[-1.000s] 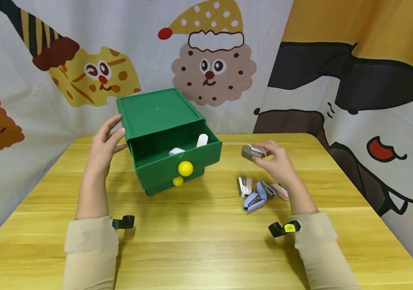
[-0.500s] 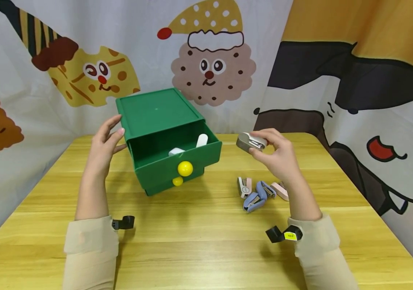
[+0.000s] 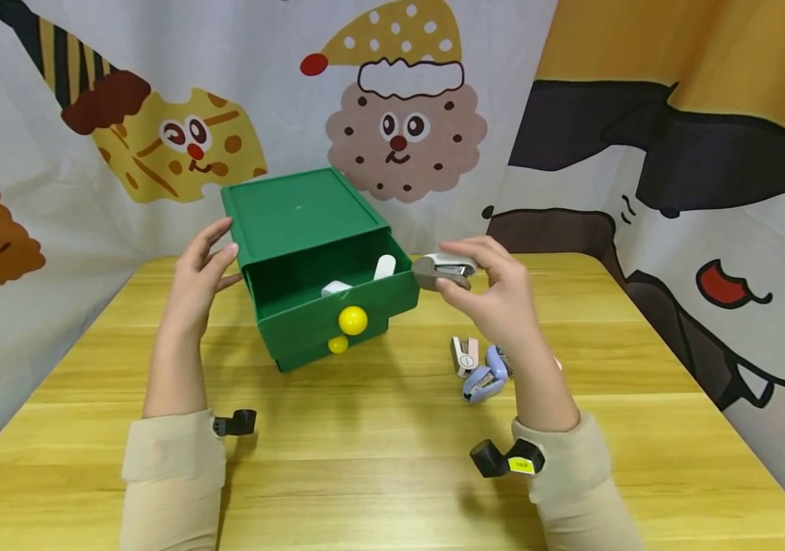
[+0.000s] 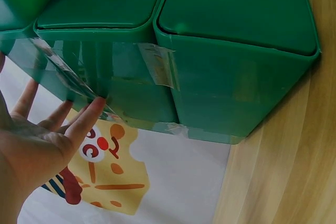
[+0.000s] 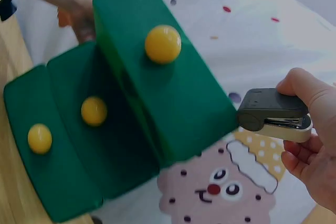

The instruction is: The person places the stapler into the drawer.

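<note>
My right hand (image 3: 503,298) pinches a grey and white mini stapler (image 3: 434,272) between thumb and fingers, up at the right front corner of the pulled-out top drawer (image 3: 303,315). That drawer belongs to a green drawer cabinet (image 3: 303,210) with yellow knobs. Two white objects (image 3: 384,266) show inside it, partly hidden by its front. At the cabinet's left side, my left hand (image 3: 196,275) rests fairly straight fingertips against the wall; the left wrist view shows clear tape there. In the right wrist view the stapler (image 5: 273,106) overlaps the drawer's corner; contact cannot be told.
On the wooden table (image 3: 365,474), below the right hand, lie a white and pink stapler (image 3: 464,357) and blue staplers (image 3: 485,381) close together. The right forearm hides most of another pink one. A cartoon-printed curtain (image 3: 282,92) hangs behind the table.
Lifted from above the table's right part, the grey and white stapler has moved left to the drawer's corner in my right hand. My left hand and the cabinet have stayed put.
</note>
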`<act>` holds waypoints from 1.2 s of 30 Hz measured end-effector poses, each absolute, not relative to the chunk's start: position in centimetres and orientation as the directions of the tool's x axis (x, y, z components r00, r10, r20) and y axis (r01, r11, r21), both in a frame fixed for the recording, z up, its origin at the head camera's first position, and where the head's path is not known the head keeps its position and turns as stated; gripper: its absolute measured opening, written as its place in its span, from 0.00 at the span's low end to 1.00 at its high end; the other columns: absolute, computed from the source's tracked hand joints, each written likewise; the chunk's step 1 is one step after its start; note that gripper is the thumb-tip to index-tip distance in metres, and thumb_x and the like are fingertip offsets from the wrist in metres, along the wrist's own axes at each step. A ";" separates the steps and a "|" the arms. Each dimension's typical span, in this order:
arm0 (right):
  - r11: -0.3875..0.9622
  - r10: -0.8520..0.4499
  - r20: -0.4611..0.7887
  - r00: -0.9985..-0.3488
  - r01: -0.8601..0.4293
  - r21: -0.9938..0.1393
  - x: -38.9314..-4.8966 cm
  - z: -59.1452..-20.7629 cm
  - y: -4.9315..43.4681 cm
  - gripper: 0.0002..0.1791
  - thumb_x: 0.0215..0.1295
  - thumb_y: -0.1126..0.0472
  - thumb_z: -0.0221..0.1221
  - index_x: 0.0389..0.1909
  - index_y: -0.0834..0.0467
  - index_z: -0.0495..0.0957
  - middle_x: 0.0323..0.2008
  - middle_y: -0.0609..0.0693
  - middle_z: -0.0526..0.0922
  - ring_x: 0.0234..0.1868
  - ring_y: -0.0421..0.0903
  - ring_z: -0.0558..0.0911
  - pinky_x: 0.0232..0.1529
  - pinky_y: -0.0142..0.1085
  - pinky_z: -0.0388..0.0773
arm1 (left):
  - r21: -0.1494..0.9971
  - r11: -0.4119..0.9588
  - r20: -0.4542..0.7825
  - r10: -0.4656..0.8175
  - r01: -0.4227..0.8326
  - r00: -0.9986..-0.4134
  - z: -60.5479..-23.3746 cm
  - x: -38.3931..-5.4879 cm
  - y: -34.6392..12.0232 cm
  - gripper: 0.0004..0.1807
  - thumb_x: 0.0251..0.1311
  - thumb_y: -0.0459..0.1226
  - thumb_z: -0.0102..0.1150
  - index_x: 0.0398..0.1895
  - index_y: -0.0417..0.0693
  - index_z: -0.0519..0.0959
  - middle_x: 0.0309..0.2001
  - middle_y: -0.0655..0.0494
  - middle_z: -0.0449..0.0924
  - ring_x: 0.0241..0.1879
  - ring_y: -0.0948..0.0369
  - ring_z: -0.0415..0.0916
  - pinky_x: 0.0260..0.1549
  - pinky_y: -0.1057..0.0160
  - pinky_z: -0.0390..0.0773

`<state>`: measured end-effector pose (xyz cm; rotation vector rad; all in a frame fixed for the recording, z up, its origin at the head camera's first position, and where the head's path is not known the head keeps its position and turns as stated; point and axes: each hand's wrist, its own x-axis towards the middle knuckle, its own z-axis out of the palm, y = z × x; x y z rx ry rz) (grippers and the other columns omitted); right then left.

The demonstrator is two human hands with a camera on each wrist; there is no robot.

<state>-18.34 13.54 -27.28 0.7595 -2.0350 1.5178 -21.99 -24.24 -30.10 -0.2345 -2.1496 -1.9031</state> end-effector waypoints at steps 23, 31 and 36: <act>0.117 -0.254 0.780 -0.572 -0.819 -0.562 -17.3 -26.1 4.3 0.18 0.54 0.67 0.69 0.47 0.63 0.82 0.46 0.50 0.80 0.44 0.42 0.75 0.39 0.40 0.77 | 0.948 0.133 0.298 -0.050 0.290 -0.953 -29.9 -21.8 -24.2 0.29 0.69 0.47 0.52 0.72 0.55 0.62 0.73 0.54 0.51 0.67 0.52 0.56 0.44 0.69 0.77; 0.175 -0.331 0.764 -0.553 -0.832 -0.526 -17.5 -25.3 2.0 0.17 0.54 0.64 0.70 0.46 0.63 0.82 0.45 0.51 0.80 0.45 0.40 0.75 0.43 0.31 0.75 | 0.946 0.140 0.302 -0.052 0.293 -0.952 -30.0 -21.7 -24.1 0.29 0.69 0.47 0.52 0.72 0.56 0.62 0.73 0.54 0.52 0.66 0.52 0.57 0.45 0.67 0.76; 0.222 -0.367 0.724 -0.584 -0.811 -0.542 -17.4 -25.1 0.8 0.18 0.55 0.62 0.70 0.46 0.62 0.83 0.45 0.49 0.80 0.47 0.39 0.74 0.47 0.27 0.73 | 0.944 0.149 0.305 -0.061 0.293 -0.951 -30.1 -21.8 -24.1 0.29 0.68 0.47 0.53 0.71 0.56 0.63 0.72 0.54 0.52 0.66 0.52 0.57 0.43 0.69 0.77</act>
